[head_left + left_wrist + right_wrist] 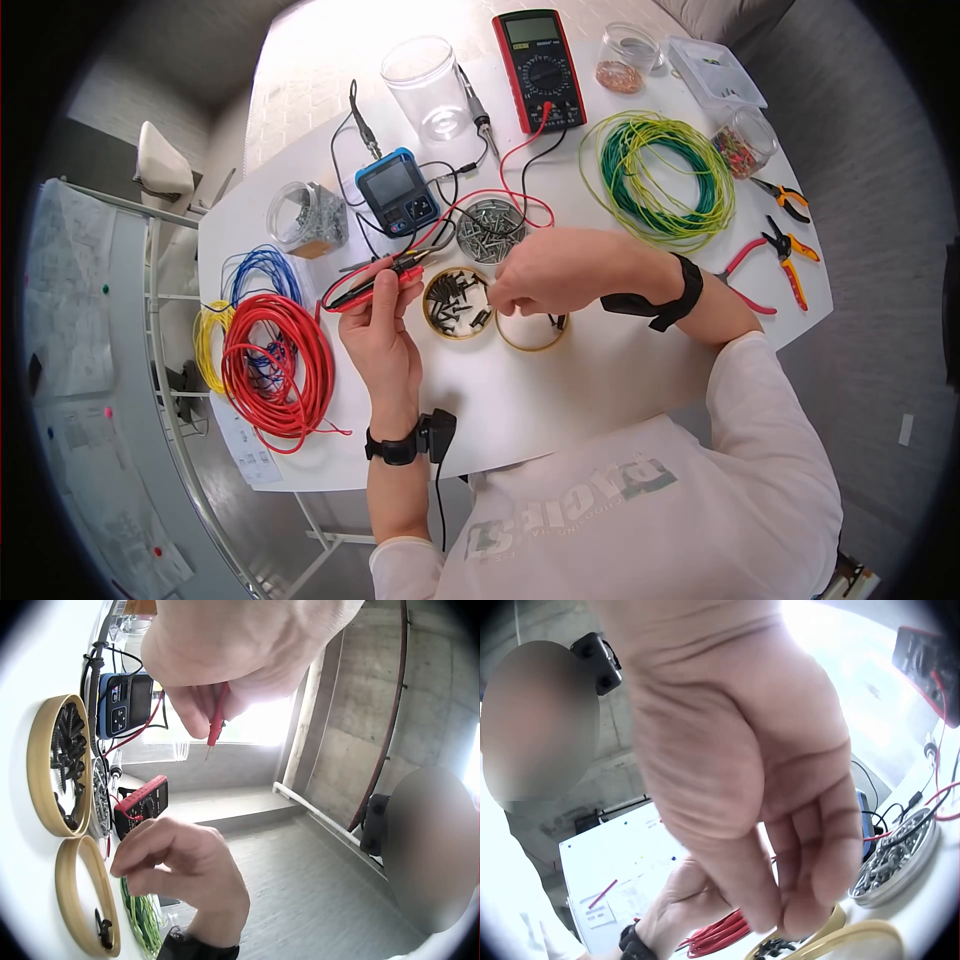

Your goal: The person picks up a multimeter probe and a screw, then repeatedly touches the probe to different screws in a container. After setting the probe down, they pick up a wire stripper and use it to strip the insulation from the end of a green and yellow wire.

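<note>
My left hand grips the red test probe and a black probe, above the table left of the screw dishes. In the left wrist view the red probe points its bare tip downward. My right hand hovers over the right tan-rimmed dish, fingers loosely bent and thumb near the fingertips; nothing shows between them. A few dark screws lie in that dish. Beside it, the other tan-rimmed dish holds several dark screws.
Behind the dishes are silver screws, a blue device and a red multimeter. Red wire lies left; green wire, pliers and wire strippers lie right. Cables cross the middle.
</note>
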{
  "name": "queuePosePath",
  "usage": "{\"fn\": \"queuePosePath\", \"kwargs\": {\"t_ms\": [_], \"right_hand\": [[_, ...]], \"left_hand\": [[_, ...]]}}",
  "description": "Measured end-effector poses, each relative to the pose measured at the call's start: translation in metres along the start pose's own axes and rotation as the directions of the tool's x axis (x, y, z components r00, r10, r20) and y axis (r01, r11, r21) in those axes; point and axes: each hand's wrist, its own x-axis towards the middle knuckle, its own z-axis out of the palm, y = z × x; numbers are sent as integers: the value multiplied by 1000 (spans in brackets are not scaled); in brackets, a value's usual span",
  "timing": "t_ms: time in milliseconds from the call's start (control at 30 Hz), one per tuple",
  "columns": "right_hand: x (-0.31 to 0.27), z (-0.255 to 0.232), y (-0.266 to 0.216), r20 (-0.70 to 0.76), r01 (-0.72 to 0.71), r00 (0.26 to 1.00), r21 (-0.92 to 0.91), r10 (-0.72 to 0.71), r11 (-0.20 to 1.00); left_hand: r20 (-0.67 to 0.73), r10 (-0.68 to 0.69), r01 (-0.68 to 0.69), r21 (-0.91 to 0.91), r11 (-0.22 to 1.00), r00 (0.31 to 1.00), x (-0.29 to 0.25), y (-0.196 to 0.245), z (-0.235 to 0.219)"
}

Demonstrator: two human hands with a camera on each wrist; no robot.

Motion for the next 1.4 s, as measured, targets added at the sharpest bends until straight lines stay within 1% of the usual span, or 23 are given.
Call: {"fn": "queuePosePath", "kwargs": {"t_ms": [33, 67, 133, 267, 333, 367, 433, 567, 633, 667, 733, 767, 833, 867, 933, 967, 1000, 1033, 1067, 1100, 1167, 1267, 1400], "right_hand": [[-2, 4, 3, 121, 42, 992, -33, -37, 999], [-2, 7, 6, 121, 41, 992, -32, -37, 999], [-2, 9, 5, 217, 16, 976, -117, 10, 993], [0, 13, 5, 210, 68, 977, -173, -31, 983], [1, 15, 2, 225, 38, 974, -261, 23, 965], [1, 20, 3, 224, 38, 974, -261, 22, 965], [2, 28, 5, 152, 25, 988, -327, 26, 945], [2, 27, 2, 153, 0, 987, -322, 52, 947], [3, 23, 0, 126, -20, 991, -233, 51, 972], [4, 20, 0, 125, -20, 991, -234, 51, 972], [8, 15, 1, 41, 34, 999, -51, -32, 998], [11, 14, 2, 41, 35, 999, -52, -32, 998], [15, 11, 5, -108, 109, 990, 179, -90, 978], [17, 7, 7, -110, 109, 990, 177, -91, 978], [19, 0, 9, -151, 83, 988, 310, -38, 947], [22, 3, 12, -152, 84, 988, 309, -38, 947], [26, 5, 13, -180, 99, 984, 572, 8, 814], [29, 7, 13, -194, 118, 979, 784, 60, 610], [28, 6, 14, -197, 117, 976, 831, 91, 543], [29, 6, 13, -197, 117, 976, 831, 92, 544], [31, 7, 11, -205, 130, 967, 907, 150, 400], [31, 6, 11, -224, 158, 962, 926, 159, 344], [31, 6, 10, -254, 187, 957, 909, 140, 373]], "left_hand": [[12, 1, -1, 5, 1000, 1000, 0, 0, 0], [12, 0, 0, 5, 1000, 1000, 0, 0, 0], [-11, 3, -3, -2, 1000, 1000, 0, -1, -1], [-7, -4, 4, -2, 1000, 1000, 0, -1, 0], [-8, -2, 1, -9, 1000, 1000, 0, -1, -1], [-8, -1, 1, -9, 1000, 1000, 0, 0, -1], [-5, 1, -1, -8, 1000, 1000, 0, 0, 0], [17, 2, -2, -5, 1000, 1000, 0, 0, -2], [9, 2, -2, -14, 1000, 1000, 0, -1, -2], [9, 4, -4, -14, 1000, 1000, 0, 0, -2], [3, 3, -3, -15, 1000, 1000, 0, 0, -2], [2, 4, -4, -16, 1000, 1000, 0, 1, -1], [-7, -5, 4, -12, 1000, 1000, -1, 2, 0], [-6, -2, 2, -12, 1000, 1000, -1, 2, 1], [-7, -4, 4, 12, 1000, 1000, -1, 2, 1], [-7, -4, 4, 12, 1000, 1000, -1, 1, 0], [-8, -9, 9, 3, 1000, 1000, -1, 0, 0], [-9, -15, 15, -7, 1000, 1000, -1, -1, -1], [-8, -15, 15, -7, 1000, 1000, -1, -2, -1], [1, -26, 26, -23, 999, 1000, -2, -2, 0], [11, -37, 37, -39, 999, 999, -2, -4, 0], [9, -46, 46, -28, 999, 999, -2, -5, -1], [18, -58, 57, 14, 998, 998, -2, -6, 0]]}}
